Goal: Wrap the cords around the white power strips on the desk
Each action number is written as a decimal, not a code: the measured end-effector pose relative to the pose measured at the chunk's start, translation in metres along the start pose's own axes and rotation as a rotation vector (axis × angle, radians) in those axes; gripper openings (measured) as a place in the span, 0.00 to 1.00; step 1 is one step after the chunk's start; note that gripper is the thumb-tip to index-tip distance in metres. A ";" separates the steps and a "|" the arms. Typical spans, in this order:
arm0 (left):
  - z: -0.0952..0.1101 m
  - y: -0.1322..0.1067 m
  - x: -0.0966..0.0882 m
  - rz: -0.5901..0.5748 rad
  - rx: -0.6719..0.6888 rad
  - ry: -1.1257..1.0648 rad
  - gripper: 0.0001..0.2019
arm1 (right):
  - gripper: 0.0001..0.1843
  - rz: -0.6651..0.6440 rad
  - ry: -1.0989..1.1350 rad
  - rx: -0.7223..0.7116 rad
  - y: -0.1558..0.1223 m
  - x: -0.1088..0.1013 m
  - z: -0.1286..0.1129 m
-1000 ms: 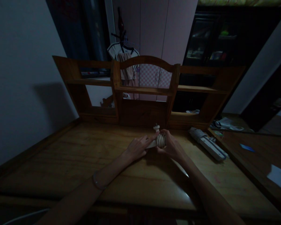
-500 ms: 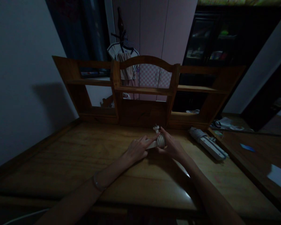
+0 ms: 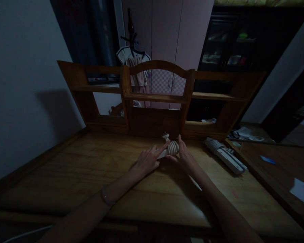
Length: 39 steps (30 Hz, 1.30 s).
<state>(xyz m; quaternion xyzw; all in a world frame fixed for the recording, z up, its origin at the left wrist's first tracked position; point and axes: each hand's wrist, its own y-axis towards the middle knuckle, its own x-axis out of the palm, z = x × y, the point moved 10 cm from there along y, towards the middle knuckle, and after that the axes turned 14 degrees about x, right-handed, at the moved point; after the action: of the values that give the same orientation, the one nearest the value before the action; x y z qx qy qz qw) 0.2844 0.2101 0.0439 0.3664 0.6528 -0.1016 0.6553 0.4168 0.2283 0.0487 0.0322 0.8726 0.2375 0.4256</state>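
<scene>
A white power strip (image 3: 162, 154) lies on the wooden desk, its cord (image 3: 173, 147) wound in several turns around its far right end. The plug (image 3: 165, 136) sticks up beside the coil, prongs upward. My left hand (image 3: 148, 161) is closed around the near end of the strip, its index finger stretched along to the cord. At the coil's right side is my right hand (image 3: 186, 158), thumb and straight fingers spread apart and touching or very close to the turns. A second power strip (image 3: 229, 159), its grey cord (image 3: 214, 145) wrapped around one end, rests farther right.
A wooden shelf unit (image 3: 155, 98) stands along the desk's (image 3: 73, 168) back edge. To the right is a brown surface with a blue packet (image 3: 268, 159) and a white paper (image 3: 303, 191). A wall (image 3: 22, 84) borders the left side.
The plug and coil have shifted slightly left and tilted. My right hand's fingers have straightened and loosened from around the coil. My left hand keeps its hold.
</scene>
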 end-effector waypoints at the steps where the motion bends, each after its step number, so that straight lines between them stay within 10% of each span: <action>1: 0.000 0.000 0.001 -0.001 0.002 -0.001 0.46 | 0.56 0.003 -0.015 -0.006 0.000 0.000 -0.001; 39: -0.015 -0.004 -0.004 0.068 -0.155 -0.133 0.45 | 0.48 0.062 -0.031 -0.016 -0.001 -0.010 -0.021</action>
<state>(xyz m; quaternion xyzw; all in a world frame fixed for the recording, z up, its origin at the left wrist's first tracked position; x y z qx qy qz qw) 0.2695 0.2152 0.0483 0.3289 0.6008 -0.0526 0.7267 0.4072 0.2168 0.0670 0.0597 0.8625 0.2569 0.4319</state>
